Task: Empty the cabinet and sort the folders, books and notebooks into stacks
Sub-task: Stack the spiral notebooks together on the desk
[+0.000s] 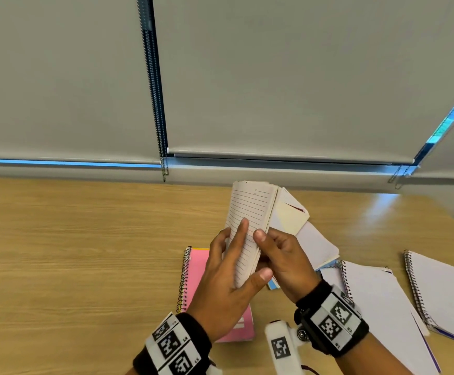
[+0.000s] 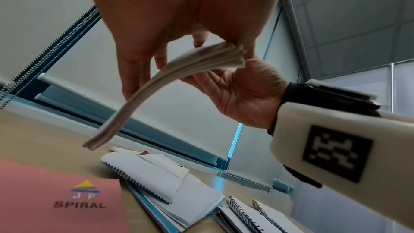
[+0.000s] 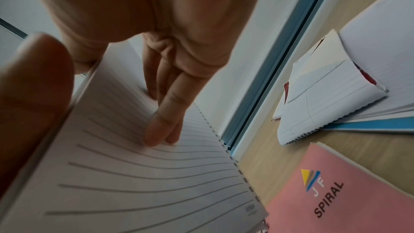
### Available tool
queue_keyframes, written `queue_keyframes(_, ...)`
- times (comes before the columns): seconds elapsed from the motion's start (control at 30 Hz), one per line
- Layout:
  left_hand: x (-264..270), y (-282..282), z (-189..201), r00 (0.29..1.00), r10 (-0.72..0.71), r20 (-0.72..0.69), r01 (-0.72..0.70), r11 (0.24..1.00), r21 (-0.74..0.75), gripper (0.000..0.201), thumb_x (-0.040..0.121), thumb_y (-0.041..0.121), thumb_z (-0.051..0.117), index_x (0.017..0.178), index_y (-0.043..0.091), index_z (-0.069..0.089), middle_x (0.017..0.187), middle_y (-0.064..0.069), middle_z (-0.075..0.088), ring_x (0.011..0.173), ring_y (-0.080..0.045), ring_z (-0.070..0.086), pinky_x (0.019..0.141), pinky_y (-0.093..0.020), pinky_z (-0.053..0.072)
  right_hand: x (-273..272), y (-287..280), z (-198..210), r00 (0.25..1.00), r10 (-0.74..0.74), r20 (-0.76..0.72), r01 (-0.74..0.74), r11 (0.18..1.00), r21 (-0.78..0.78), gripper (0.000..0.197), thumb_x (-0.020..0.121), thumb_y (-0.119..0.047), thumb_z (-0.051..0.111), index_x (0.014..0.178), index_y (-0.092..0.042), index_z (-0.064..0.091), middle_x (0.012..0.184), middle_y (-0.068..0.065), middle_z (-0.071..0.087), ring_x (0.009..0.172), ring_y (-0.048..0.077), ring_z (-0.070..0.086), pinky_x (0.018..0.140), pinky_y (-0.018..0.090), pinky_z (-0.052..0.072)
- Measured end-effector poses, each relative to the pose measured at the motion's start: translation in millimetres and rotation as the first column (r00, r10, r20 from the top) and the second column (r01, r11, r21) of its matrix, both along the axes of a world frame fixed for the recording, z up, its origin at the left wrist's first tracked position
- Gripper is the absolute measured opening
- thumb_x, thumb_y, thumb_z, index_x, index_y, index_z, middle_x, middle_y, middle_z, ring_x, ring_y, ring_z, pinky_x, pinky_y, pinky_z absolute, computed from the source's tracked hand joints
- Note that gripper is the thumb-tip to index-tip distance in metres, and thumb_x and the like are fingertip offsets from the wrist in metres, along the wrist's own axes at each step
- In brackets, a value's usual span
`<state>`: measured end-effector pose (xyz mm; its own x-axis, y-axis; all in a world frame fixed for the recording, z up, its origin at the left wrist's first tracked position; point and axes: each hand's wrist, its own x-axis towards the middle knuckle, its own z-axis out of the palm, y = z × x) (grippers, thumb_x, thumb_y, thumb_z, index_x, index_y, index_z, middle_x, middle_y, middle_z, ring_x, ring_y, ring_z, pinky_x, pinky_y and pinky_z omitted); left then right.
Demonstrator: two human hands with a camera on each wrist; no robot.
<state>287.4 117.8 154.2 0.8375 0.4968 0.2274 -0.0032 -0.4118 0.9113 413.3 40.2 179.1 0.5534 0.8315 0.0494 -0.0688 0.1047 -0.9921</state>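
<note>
Head view downward; wrist views close, upward.

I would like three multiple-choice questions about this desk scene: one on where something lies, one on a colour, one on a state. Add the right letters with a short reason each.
1. Where does the cover printed SPIRAL lie?
A. on the wooden table
B. on the window sill
C. in the right hand

2. Which colour is that cover?
A. green
B. pink
C. black

3. In what state is the small lined pad?
A. flat on the table
B. inside a cabinet
C. held in the air by both hands

Key:
1 A: the spiral notebook lies on the table.
2 B: its cover shows pink.
3 C: the left hand and right hand grip the lined pad above the table.
</note>
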Motion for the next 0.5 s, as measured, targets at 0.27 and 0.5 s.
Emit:
queue_keyframes(0.27,4.0,6.9,5.3,0.999,0.016,0.052,-0.014,0.999,-0.032,0.079,0.08,0.068,0.053,0.142,0.063,0.006,0.148,0.018,0.017,0.136,0.01,0.026,0.095,0.004,0.031,2.7,6.4,1.1,1.0,-0.01,-0.011,0.011,0.999,0.036,0.081,0.072,-0.065,0.069,0.102,0.01,0.061,0.098,0.04,0.061,0.087,0.046,0.064,0.082,0.052,0.052)
queue_keyframes(0.5,7.0,11.3,6.7,0.996,0.033,0.083,-0.031,0.999,-0.032,0.08,0.077,0.069,0.055,0.14,0.066,0.005,0.147,0.015,0.022,0.136,0.006,0.031,0.101,-0.006,0.037,0.2,10.2,9.7,1.0,-0.013,-0.006,0.013,0.999,0.052,0.078,0.075,-0.064,0.066,0.102,0.009,0.061,0.1,0.042,0.058,0.088,0.042,0.063,0.085,0.059,0.051)
